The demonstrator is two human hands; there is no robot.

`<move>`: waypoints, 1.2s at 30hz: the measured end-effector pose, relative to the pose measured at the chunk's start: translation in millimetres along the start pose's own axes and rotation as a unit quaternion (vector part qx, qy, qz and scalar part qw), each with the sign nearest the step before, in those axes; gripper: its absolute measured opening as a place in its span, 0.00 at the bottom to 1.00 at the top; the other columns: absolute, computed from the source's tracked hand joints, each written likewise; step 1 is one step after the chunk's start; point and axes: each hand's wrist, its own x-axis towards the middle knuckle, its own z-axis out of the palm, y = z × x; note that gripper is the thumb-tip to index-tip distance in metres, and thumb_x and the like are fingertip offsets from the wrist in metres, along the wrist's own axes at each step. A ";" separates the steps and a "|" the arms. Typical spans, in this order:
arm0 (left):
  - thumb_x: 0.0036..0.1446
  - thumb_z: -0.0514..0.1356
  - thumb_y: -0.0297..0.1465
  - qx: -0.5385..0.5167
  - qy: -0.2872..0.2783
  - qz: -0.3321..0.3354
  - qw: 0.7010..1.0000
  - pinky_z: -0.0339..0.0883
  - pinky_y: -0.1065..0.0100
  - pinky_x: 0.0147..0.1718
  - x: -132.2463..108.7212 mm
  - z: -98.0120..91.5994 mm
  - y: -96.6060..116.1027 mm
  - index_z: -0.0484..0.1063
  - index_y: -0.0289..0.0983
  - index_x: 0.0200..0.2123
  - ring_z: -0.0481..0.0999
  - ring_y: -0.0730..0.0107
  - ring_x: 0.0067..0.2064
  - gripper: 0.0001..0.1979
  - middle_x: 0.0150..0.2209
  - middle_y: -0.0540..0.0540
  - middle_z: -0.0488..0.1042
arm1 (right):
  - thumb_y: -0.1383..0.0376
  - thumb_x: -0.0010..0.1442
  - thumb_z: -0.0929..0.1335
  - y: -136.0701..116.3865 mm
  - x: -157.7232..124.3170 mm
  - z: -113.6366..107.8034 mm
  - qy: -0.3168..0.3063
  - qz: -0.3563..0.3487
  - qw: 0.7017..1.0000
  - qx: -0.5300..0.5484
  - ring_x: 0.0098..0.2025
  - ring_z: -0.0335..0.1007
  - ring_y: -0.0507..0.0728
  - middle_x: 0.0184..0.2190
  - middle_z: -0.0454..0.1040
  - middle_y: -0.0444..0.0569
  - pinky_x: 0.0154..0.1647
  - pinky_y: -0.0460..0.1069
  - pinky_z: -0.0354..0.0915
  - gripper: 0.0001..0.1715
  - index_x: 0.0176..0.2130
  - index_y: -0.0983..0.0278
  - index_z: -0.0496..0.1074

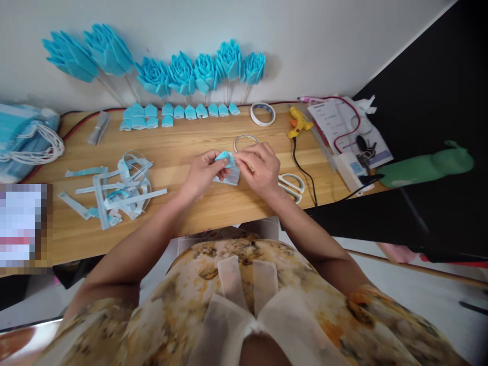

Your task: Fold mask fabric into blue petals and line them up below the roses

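A small piece of blue pleated face-mask fabric (231, 178) is held above the wooden table in front of me. My left hand (204, 172) is closed on its left side, thumb on top and the upper part folded over. At the upper right corner of the fabric, the thumb and fingers of my right hand (263, 166) are pinched together; their tips partly hide what they grip. A tape ring (244, 137) lies just behind my right hand. White-handled scissors (293, 183) lie to its right, partly covered by the wrist.
Several blue fabric flowers (206, 73) on sticks lean against the wall, above rows of folded blue petals (179, 112). Cut mask strips (114, 188) are heaped left. On the right are a tape roll (263, 115), a yellow glue gun (299, 122) with its cord, and a green bottle (423, 165).
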 end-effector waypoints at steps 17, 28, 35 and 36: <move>0.57 0.66 0.28 -0.018 0.002 0.004 1.000 0.67 0.73 0.27 2.0 -1.9 -3.0 0.73 0.35 0.29 0.71 0.77 0.24 0.06 0.24 0.50 0.76 | 0.65 0.72 0.63 -4.0 -1.3 -2.4 -0.065 0.006 0.998 0.004 0.42 0.72 0.59 0.38 0.80 0.49 0.43 0.55 0.68 0.15 0.43 0.57 0.80; 0.57 0.64 0.25 -0.043 0.002 -0.015 0.999 0.67 0.73 0.28 8.0 -8.5 -7.6 0.75 0.35 0.29 0.73 0.76 0.25 0.04 0.25 0.49 0.77 | 0.66 0.69 0.65 -3.7 0.5 -10.5 -0.149 0.013 0.988 0.029 0.47 0.71 0.60 0.44 0.80 0.50 0.44 0.55 0.68 0.16 0.50 0.56 0.80; 0.57 0.66 0.28 0.030 -0.023 -0.005 0.999 0.66 0.73 0.26 5.3 -6.4 -3.4 0.73 0.36 0.27 0.71 0.77 0.23 0.07 0.23 0.50 0.76 | 0.65 0.68 0.64 7.6 14.2 -17.6 -0.140 0.117 0.966 0.185 0.48 0.74 0.57 0.46 0.79 0.50 0.48 0.55 0.71 0.17 0.53 0.58 0.77; 0.56 0.67 0.29 0.045 -0.028 -0.002 0.999 0.66 0.73 0.26 4.7 -6.2 -3.4 0.74 0.36 0.27 0.71 0.77 0.23 0.07 0.23 0.50 0.76 | 0.65 0.68 0.65 9.1 16.0 -17.7 -0.155 0.135 0.957 0.205 0.48 0.74 0.57 0.47 0.79 0.50 0.47 0.54 0.71 0.18 0.55 0.58 0.76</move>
